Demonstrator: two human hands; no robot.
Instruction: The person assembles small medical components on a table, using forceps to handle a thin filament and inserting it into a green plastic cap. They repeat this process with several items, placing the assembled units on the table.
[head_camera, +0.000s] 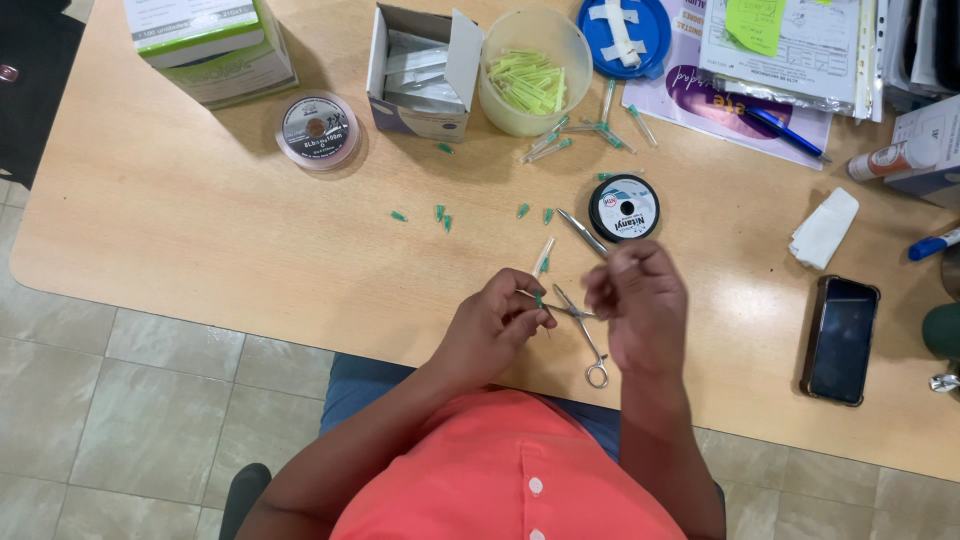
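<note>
One counter (200, 220) carries two thread spools (623, 207), one pair of forceps (583, 335) and six loose green caps (442, 213). Your left hand (497, 318) pinches one green-hubbed needle (541, 262); your right hand (638, 300) is closed, contents unclear.

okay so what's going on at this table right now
A person seated at a wooden table holds a small green-tipped needle in the left hand. The right hand is raised beside it, fingers pinched together. Metal scissors-like forceps lie under the hands. Loose green caps, a black thread spool and a phone lie around.
</note>
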